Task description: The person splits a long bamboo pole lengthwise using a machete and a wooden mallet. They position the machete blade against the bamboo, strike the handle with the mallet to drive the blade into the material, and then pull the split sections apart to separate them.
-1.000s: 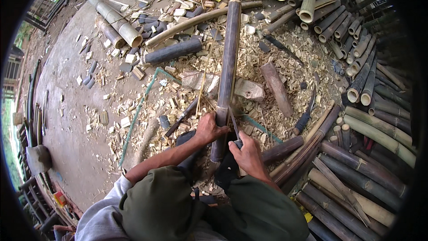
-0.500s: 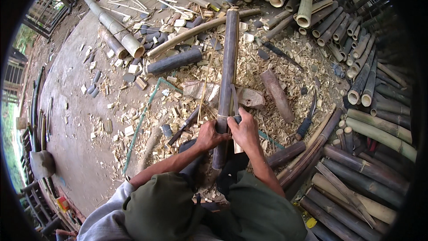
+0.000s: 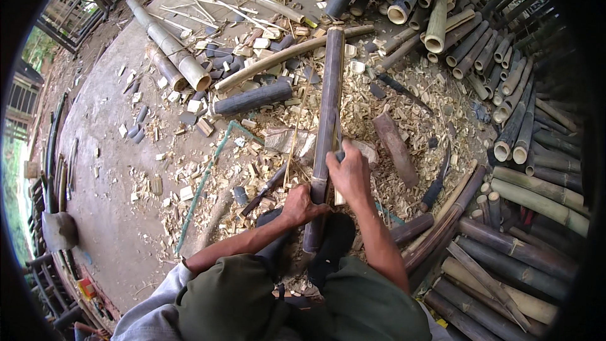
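Note:
A long dark bamboo pole [image 3: 330, 88] stretches away from me between my legs, its far end pointing up the view. My left hand [image 3: 301, 207] grips its near part, with the thumb laid across the top. Along the pole's right side, my right hand [image 3: 350, 172] is closed round the dark handle of a knife. Its narrow blade [image 3: 338, 127] points away from me, close against the pole's edge; the tip is hard to make out. Beneath the pole lies a pale wooden block [image 3: 287, 141], showing on both sides.
Bamboo chips [image 3: 208, 177] litter the ground. A sheathed-looking dark blade [image 3: 268, 189] lies left, a curved knife [image 3: 435, 183] right. A reddish log piece [image 3: 394, 148] rests nearby. Stacked bamboo [image 3: 511, 199] lines the right side; longer poles [image 3: 170, 44] lie far left.
My right hand has slid forward along the pole with the knife. My left hand keeps its place on the pole, while the whole view has shifted slightly.

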A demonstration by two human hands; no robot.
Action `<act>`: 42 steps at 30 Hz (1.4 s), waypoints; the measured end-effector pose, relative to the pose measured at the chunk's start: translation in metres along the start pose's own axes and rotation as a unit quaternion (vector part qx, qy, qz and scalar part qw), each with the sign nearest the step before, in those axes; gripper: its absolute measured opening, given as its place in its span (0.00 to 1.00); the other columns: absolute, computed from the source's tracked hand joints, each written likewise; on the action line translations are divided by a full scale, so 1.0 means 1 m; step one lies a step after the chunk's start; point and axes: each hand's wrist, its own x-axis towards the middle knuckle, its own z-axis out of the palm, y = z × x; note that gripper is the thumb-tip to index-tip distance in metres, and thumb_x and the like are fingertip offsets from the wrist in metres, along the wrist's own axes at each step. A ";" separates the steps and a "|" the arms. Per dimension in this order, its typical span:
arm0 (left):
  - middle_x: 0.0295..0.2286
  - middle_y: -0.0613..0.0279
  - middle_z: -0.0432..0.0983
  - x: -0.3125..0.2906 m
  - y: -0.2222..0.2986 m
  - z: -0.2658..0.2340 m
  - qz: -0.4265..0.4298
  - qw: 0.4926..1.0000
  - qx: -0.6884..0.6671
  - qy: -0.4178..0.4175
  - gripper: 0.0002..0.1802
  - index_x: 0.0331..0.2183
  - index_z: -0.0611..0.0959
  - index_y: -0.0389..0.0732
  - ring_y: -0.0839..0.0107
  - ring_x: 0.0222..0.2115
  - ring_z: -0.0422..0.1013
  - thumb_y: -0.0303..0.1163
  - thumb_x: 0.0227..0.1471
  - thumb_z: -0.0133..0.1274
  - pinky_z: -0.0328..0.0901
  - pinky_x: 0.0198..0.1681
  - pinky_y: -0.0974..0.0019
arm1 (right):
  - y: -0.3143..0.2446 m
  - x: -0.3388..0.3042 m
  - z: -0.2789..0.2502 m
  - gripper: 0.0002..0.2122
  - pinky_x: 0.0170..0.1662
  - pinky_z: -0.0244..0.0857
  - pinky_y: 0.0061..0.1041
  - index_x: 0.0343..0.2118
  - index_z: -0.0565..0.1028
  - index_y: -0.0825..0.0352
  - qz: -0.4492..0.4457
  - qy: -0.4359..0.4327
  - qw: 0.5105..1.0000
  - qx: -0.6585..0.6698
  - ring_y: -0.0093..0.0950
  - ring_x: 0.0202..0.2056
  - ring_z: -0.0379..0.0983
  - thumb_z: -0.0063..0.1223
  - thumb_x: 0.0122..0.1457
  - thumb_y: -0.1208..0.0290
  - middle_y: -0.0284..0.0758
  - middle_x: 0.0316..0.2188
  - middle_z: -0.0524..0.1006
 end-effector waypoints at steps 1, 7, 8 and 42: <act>0.30 0.35 0.80 0.001 -0.006 0.003 0.001 1.000 0.006 0.011 0.34 0.31 0.81 0.27 0.43 0.35 0.79 0.50 0.34 0.74 0.73 0.41 0.48 | 0.001 0.014 0.004 0.14 0.41 0.73 0.48 0.38 0.75 0.72 -0.003 0.005 1.000 0.007 0.53 0.36 0.80 0.55 0.60 0.63 0.53 0.30 0.81; 0.32 0.34 0.80 0.003 -0.003 0.004 0.000 1.000 0.018 0.014 0.35 0.32 0.80 0.26 0.41 0.37 0.78 0.50 0.35 0.73 0.72 0.43 0.48 | -0.002 0.062 0.002 0.12 0.36 0.72 0.48 0.33 0.74 0.72 -0.038 0.009 0.999 0.012 0.50 0.31 0.80 0.55 0.59 0.66 0.52 0.28 0.81; 0.32 0.34 0.80 0.003 -0.003 0.004 -0.002 1.000 0.026 0.015 0.35 0.32 0.80 0.26 0.41 0.38 0.78 0.50 0.36 0.73 0.72 0.43 0.47 | -0.010 0.068 -0.003 0.11 0.35 0.72 0.47 0.32 0.74 0.71 -0.023 0.001 1.000 0.018 0.48 0.29 0.80 0.55 0.58 0.66 0.51 0.27 0.80; 0.29 0.44 0.81 0.005 -0.012 0.002 0.037 0.999 -0.025 -0.003 0.33 0.39 0.83 0.30 0.51 0.31 0.79 0.49 0.39 0.72 0.72 0.39 0.51 | -0.043 0.200 -0.045 0.23 0.31 0.73 0.35 0.51 0.78 0.75 -0.021 0.091 0.985 0.142 0.31 0.26 0.78 0.58 0.56 0.64 0.44 0.30 0.81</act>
